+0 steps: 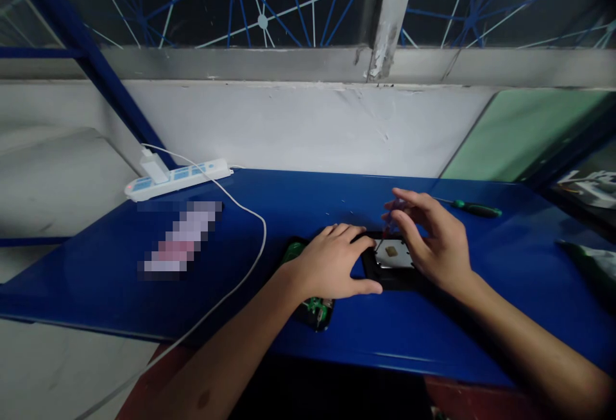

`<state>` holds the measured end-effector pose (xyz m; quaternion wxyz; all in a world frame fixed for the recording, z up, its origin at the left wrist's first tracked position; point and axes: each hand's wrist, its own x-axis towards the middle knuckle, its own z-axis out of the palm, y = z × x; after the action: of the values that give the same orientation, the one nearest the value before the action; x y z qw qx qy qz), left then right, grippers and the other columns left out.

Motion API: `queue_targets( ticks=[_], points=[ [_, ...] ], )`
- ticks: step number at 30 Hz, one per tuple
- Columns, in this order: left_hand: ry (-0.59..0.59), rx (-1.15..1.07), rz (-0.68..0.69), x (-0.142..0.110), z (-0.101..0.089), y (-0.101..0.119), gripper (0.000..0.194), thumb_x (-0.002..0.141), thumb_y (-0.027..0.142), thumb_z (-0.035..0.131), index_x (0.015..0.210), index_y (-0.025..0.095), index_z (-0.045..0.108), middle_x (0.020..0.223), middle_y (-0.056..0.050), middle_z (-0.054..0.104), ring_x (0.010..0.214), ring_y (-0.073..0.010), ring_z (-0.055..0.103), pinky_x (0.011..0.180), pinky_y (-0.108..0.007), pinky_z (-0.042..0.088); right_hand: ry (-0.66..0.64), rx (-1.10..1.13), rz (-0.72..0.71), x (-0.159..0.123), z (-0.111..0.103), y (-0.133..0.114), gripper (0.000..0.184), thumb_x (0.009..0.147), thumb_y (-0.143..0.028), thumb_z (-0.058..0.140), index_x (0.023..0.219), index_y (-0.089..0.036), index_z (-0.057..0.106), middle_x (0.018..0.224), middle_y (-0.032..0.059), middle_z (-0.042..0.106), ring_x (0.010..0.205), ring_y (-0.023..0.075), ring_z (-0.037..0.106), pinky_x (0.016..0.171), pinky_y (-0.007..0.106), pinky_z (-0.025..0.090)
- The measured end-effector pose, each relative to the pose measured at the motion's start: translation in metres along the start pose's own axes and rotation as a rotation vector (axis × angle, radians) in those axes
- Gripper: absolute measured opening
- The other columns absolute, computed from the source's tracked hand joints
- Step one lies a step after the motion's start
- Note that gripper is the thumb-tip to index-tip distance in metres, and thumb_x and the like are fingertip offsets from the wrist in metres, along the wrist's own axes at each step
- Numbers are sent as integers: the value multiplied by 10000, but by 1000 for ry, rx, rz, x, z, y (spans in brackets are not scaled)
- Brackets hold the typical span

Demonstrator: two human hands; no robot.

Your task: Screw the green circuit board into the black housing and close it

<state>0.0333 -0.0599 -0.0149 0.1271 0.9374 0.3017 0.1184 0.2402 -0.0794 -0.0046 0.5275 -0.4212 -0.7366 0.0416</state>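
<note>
A dark opened electronic device (391,265) with a silver metal plate in its middle lies on the blue table (240,304). My left hand (334,263) rests flat on the device's left part, fingers stretched out, partly covering a green circuit board (315,310). My right hand (433,240) hovers over the device's right side, its fingers pinched round a thin tool with a reddish see-through handle (392,218), the tip pointing down at the plate.
A white power strip (178,179) with a plugged charger lies at the back left; its white cable (250,247) runs across the table and off the front edge. A green-handled screwdriver (474,209) lies at the back right. A blurred-out patch is at left. A bag (594,263) sits far right.
</note>
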Motion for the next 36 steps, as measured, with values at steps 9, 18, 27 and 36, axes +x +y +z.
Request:
queue_targets(
  ticks=[9, 18, 27, 36],
  points=[
    [-2, 12, -8, 0, 0, 1, 664, 864, 659, 627, 1378, 253, 520, 1473, -100, 494, 1351, -340, 443, 1124, -514, 339, -21, 25, 32, 0, -2, 0, 311, 943, -214, 614, 1249, -263, 581, 957, 13, 650, 765, 130, 699, 725, 304, 601],
    [-6, 2, -9, 0, -2, 1, 675, 847, 653, 653, 1368, 241, 534, 1454, -110, 512, 1326, -344, 469, 1111, -510, 357, 25, -53, 26, 3, -1, -8, 296, 909, -236, 676, 1192, -241, 592, 898, 2, 676, 703, 118, 692, 662, 268, 576],
    [-14, -13, -25, 1, -3, -1, 675, 837, 655, 666, 1374, 269, 530, 1505, -82, 480, 1369, -335, 439, 1132, -512, 341, 106, 15, 29, 2, 0, 7, 389, 924, -209, 619, 1304, -254, 552, 1009, 33, 673, 708, 125, 673, 708, 316, 594],
    [-129, 41, -14, 25, -12, 12, 691, 821, 653, 663, 1357, 231, 556, 1499, -122, 499, 1356, -372, 440, 1098, -537, 383, 295, -268, 157, 28, -31, 54, 378, 907, -361, 621, 1243, -188, 629, 794, 14, 602, 643, 143, 543, 696, 343, 514]
  ],
)
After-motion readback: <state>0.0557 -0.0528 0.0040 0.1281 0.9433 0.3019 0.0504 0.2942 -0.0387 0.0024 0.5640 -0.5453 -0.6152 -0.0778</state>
